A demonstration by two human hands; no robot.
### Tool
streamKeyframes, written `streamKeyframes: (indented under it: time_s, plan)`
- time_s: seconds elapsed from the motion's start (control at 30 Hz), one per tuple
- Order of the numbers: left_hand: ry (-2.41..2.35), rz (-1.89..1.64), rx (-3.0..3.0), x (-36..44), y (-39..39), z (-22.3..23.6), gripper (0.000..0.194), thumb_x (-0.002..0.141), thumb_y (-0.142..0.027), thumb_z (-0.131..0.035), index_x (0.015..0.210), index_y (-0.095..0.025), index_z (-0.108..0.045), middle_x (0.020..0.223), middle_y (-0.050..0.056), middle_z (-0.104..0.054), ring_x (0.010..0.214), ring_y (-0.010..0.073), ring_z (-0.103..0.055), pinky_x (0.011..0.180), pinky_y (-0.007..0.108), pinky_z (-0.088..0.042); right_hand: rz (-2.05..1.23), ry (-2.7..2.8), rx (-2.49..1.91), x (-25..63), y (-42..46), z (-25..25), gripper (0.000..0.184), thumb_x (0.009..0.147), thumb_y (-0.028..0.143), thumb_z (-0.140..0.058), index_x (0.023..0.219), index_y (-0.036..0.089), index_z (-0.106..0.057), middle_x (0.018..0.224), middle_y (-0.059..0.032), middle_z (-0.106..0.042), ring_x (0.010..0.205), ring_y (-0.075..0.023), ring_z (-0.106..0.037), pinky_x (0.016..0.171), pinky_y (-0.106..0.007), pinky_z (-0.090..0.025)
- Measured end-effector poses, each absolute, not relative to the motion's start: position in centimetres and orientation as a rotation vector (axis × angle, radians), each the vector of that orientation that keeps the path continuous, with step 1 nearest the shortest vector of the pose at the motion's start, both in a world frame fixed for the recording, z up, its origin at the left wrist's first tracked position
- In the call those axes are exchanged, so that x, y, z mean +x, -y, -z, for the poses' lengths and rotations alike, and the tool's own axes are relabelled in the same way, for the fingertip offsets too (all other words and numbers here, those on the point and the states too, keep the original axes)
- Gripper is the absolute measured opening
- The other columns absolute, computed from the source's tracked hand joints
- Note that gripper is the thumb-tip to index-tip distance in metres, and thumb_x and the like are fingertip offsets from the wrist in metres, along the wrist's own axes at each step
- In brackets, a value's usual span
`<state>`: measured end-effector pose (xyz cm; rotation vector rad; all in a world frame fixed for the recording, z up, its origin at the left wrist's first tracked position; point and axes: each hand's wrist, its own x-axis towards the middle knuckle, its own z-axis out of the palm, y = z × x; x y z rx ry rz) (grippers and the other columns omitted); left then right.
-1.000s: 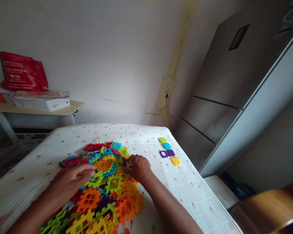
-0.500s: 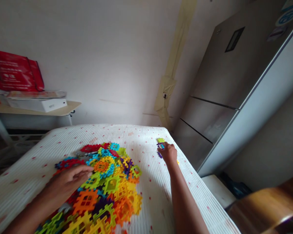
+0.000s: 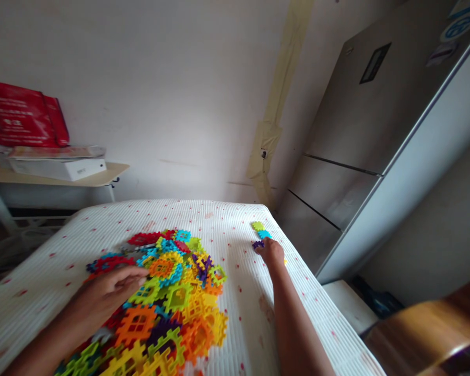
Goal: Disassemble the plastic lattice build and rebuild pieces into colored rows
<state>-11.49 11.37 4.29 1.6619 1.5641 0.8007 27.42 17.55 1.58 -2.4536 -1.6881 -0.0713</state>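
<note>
My left hand (image 3: pixel 119 284) rests at the left side of a pile of colourful plastic interlocking tiles (image 3: pixel 178 295), fingers loosely stretched toward an orange window tile (image 3: pixel 161 268) and apparently holding nothing. At the right of the table my right hand (image 3: pixel 273 251) is lowered, its fingers closed at a purple interlocking tile (image 3: pixel 257 244). Just beyond it lie a blue tile (image 3: pixel 263 234) and a lime green tile (image 3: pixel 257 225) in a row. A yellow tile (image 3: pixel 285 261) is mostly hidden behind the right hand.
A white ribbed cloth with red dots (image 3: pixel 219 222) covers the table. Close to its right edge stands a grey refrigerator (image 3: pixel 348 141). A red bag (image 3: pixel 27 115) and a white box (image 3: pixel 62 166) sit on a side desk (image 3: pixel 115 172) at left.
My right hand has moved from the pile over to the tile row at right, carrying a purple tile, then lowered slightly toward me. The left hand has stayed by the pile.
</note>
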Motion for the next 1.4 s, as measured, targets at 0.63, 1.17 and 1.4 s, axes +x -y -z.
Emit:
streamKeyframes:
  time_s: [0.63,1.17,1.4]
  plan:
    - [-1.558,-0.823,1.701,-12.1,-11.6,-3.0,0.052,0.068,-0.061,-0.050,0.095,-0.019,-0.065,0.098,0.007,-0.072,0.097,0.0265,-0.065,0.084,0.031,-0.048,0.135,1.706,-2.436,26.9,-17.5,-0.7,0.028,0.078,0.032,-0.056,0.101,0.017,-0.063,0.100,-0.0114,-0.066,0.099,-0.0254,-0.057,0.072,-0.032,-0.042]
    - [-1.580,-0.818,1.765,-12.1,-11.7,-2.9,0.049,0.071,-0.058,-0.051,0.097,-0.019,-0.067,0.097,0.005,-0.073,0.094,0.0241,-0.066,0.081,0.027,-0.049,-0.245,1.905,-1.927,21.8,-17.3,-3.2,0.023,0.078,0.026,-0.058,0.099,0.023,-0.067,0.092,-0.0010,-0.070,0.084,-0.0147,-0.063,0.072,-0.021,-0.044]
    - [-1.581,-0.804,1.797,-12.2,-11.7,-2.9,0.049,0.072,-0.056,-0.051,0.099,-0.018,-0.067,0.097,0.005,-0.073,0.094,0.0241,-0.066,0.081,0.027,-0.049,-0.276,2.113,-1.964,15.9,-16.3,-1.4,0.028,0.078,0.046,-0.055,0.088,0.023,-0.069,0.085,-0.0030,-0.071,0.080,-0.0189,-0.065,0.067,-0.025,-0.045]
